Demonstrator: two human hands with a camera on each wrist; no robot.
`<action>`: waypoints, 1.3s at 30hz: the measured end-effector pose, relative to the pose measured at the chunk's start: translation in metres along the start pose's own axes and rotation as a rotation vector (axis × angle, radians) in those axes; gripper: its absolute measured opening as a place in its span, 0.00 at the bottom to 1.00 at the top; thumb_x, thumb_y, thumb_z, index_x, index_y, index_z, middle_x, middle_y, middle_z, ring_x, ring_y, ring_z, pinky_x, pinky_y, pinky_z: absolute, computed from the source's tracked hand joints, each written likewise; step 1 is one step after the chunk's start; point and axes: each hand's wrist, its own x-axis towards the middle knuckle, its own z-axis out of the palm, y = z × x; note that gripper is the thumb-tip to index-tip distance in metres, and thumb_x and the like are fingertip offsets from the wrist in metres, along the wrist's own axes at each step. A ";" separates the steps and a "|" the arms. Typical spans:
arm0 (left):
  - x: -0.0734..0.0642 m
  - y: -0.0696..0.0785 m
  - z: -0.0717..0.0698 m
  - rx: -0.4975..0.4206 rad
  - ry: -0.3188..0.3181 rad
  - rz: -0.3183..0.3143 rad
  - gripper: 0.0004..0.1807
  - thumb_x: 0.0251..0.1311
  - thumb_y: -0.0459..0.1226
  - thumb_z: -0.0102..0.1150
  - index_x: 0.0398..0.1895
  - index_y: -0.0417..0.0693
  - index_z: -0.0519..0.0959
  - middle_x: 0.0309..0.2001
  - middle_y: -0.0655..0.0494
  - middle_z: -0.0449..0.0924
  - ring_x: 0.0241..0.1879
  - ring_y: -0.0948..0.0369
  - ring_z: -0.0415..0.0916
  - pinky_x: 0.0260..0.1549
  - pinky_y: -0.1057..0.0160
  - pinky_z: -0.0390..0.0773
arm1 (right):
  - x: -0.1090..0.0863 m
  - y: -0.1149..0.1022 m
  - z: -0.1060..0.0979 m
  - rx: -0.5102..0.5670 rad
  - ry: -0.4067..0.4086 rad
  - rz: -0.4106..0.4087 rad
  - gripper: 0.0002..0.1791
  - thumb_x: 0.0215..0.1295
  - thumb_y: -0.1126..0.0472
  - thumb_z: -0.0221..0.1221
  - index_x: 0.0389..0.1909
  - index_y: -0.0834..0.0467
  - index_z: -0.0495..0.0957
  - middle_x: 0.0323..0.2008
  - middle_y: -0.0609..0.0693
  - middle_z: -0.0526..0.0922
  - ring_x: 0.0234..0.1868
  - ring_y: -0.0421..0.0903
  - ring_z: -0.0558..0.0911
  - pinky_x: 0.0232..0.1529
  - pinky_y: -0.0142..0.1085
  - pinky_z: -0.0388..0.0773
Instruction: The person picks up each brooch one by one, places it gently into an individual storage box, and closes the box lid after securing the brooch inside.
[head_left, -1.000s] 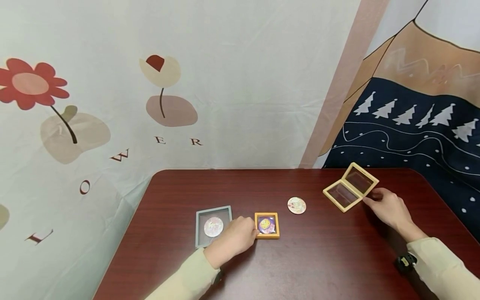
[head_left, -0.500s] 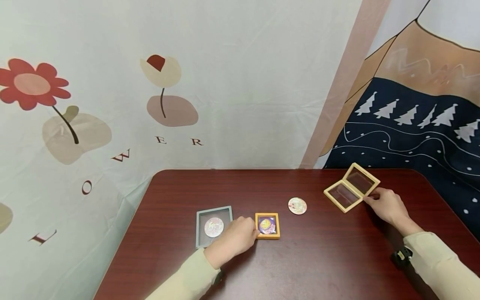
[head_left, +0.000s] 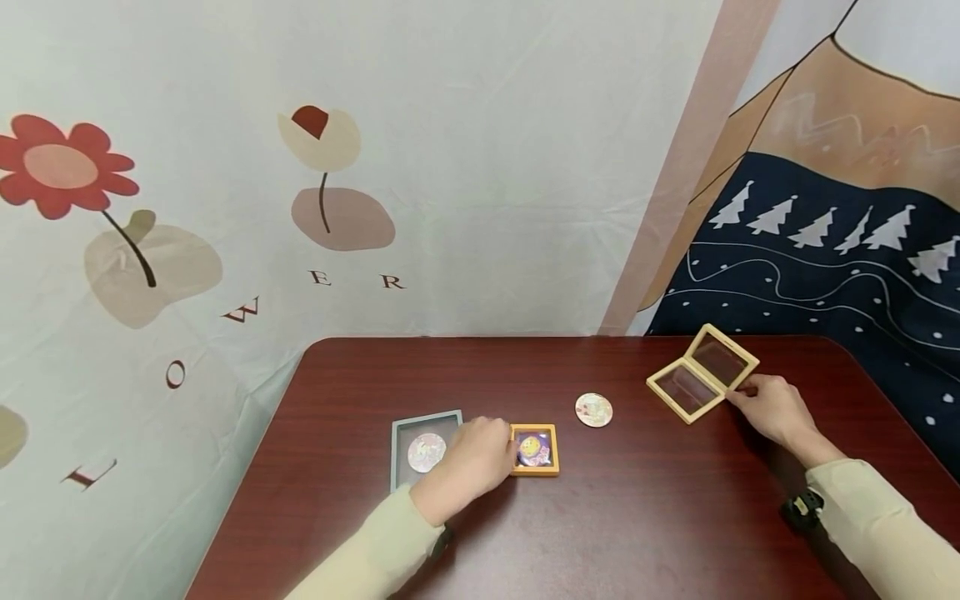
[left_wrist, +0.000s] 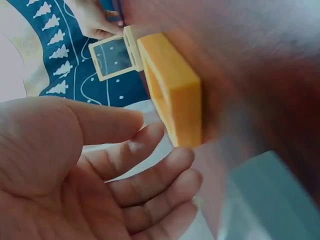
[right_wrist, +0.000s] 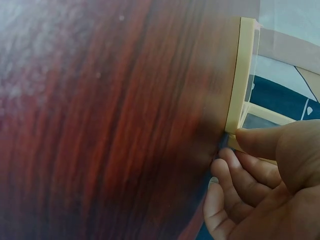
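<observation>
In the head view my left hand (head_left: 476, 457) is at the left edge of a small orange display case (head_left: 556, 454), with a purple and yellow round badge inside. The left wrist view shows loosely curled fingers (left_wrist: 172, 167) beside the orange case (left_wrist: 186, 107), thumb close to the index finger and nothing between them. On the right, my right hand (head_left: 776, 412) pinches the near corner of a pale yellow display case (head_left: 705, 374), which stands unfolded with see-through panels. In the right wrist view its thumb (right_wrist: 257, 142) presses that corner.
A grey display case (head_left: 394, 458) lies left of my left hand, a round pale badge (head_left: 427, 452) in it, partly covered by the hand. Another round badge (head_left: 594, 410) lies loose between the orange and yellow cases. Behind the dark red table (head_left: 600, 533) hangs a printed cloth (head_left: 487, 167).
My left hand has risen slightly off the edge of the orange case and covers more of the grey one. The right hand and the yellow case stay put.
</observation>
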 end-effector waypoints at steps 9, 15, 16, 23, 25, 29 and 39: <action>0.026 0.018 -0.004 0.094 0.088 0.087 0.12 0.69 0.43 0.65 0.47 0.45 0.85 0.42 0.52 0.84 0.42 0.54 0.80 0.43 0.55 0.78 | 0.000 -0.003 0.001 0.023 -0.013 -0.005 0.19 0.73 0.62 0.61 0.49 0.78 0.79 0.40 0.70 0.86 0.31 0.51 0.80 0.31 0.40 0.73; 0.046 0.031 -0.001 0.109 0.052 0.142 0.25 0.74 0.46 0.61 0.68 0.46 0.78 0.61 0.51 0.81 0.57 0.52 0.78 0.56 0.53 0.77 | 0.000 -0.005 0.003 0.033 -0.030 -0.003 0.20 0.73 0.62 0.60 0.50 0.79 0.79 0.40 0.70 0.86 0.30 0.50 0.78 0.31 0.40 0.72; 0.050 0.033 0.000 0.103 0.044 0.148 0.26 0.74 0.47 0.61 0.69 0.46 0.77 0.62 0.50 0.80 0.59 0.52 0.77 0.58 0.53 0.76 | 0.000 -0.005 0.003 0.033 -0.030 -0.003 0.20 0.73 0.62 0.61 0.50 0.79 0.79 0.40 0.69 0.86 0.30 0.50 0.78 0.31 0.40 0.72; 0.077 0.044 0.013 0.047 -0.072 0.129 0.40 0.72 0.52 0.62 0.81 0.47 0.62 0.75 0.48 0.68 0.73 0.48 0.67 0.69 0.50 0.68 | -0.003 -0.002 0.001 0.034 -0.036 -0.019 0.19 0.73 0.63 0.61 0.51 0.79 0.79 0.39 0.68 0.86 0.29 0.49 0.77 0.30 0.41 0.71; 0.084 0.046 0.018 0.055 -0.111 0.117 0.45 0.71 0.55 0.62 0.84 0.49 0.57 0.78 0.48 0.63 0.75 0.48 0.64 0.71 0.50 0.66 | -0.003 -0.002 0.001 0.035 -0.037 -0.028 0.19 0.73 0.63 0.60 0.51 0.79 0.80 0.39 0.68 0.86 0.29 0.49 0.76 0.30 0.41 0.71; 0.096 0.050 0.026 0.078 -0.159 0.122 0.50 0.68 0.59 0.63 0.85 0.52 0.53 0.81 0.49 0.57 0.77 0.49 0.61 0.71 0.50 0.65 | -0.004 -0.001 0.001 0.043 -0.043 -0.035 0.19 0.73 0.62 0.60 0.51 0.78 0.80 0.38 0.66 0.87 0.29 0.48 0.76 0.31 0.41 0.70; 0.112 0.066 0.037 0.153 -0.220 0.172 0.44 0.70 0.57 0.63 0.84 0.58 0.58 0.80 0.50 0.59 0.77 0.50 0.61 0.72 0.50 0.63 | -0.005 0.000 -0.001 0.035 -0.038 -0.048 0.18 0.73 0.62 0.61 0.51 0.76 0.81 0.37 0.64 0.87 0.28 0.48 0.74 0.31 0.41 0.69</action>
